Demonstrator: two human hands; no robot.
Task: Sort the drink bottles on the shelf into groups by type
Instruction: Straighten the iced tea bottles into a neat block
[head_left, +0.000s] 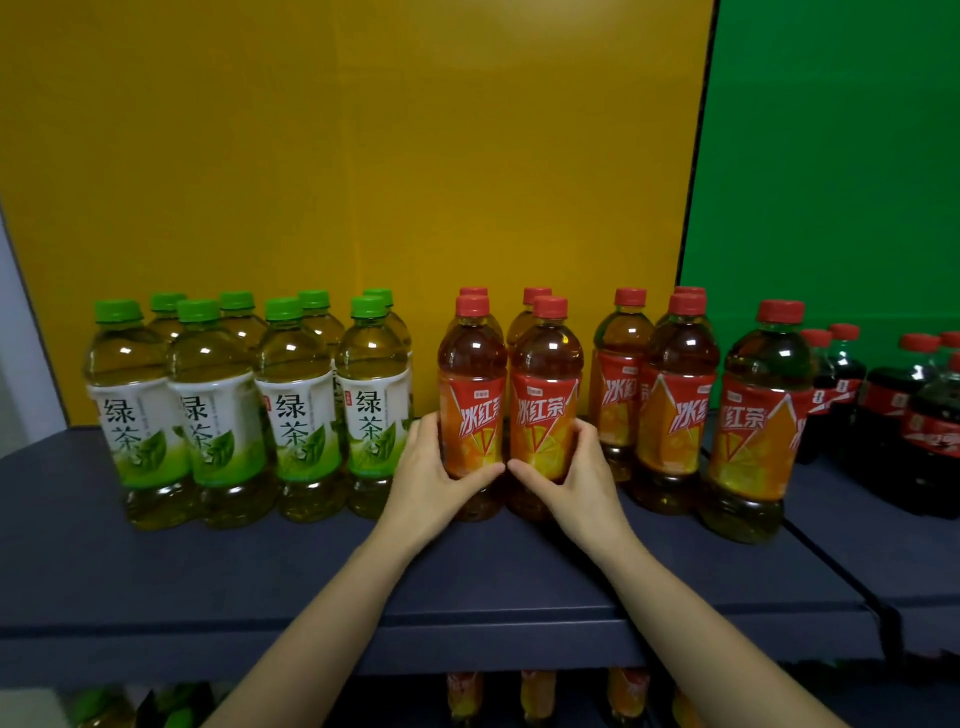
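Observation:
Several green tea bottles (213, 410) with green caps stand in two rows at the shelf's left. Several iced red tea bottles with red caps fill the middle. My left hand (431, 478) wraps the lower part of one front red tea bottle (471, 395). My right hand (576, 483) wraps the red tea bottle (544, 400) right beside it. The two held bottles stand upright and touch each other. More red tea bottles (675, 405) stand apart to the right, one (753, 426) nearest the front. Dark cola bottles (893, 415) with red caps sit at the far right.
The dark blue shelf board (260, 582) has bare space in front of the bottles. A yellow back panel (363, 156) meets a green panel (831, 156) at the right. A seam (831, 561) splits the shelf near the cola. Bottles show on the shelf below (535, 696).

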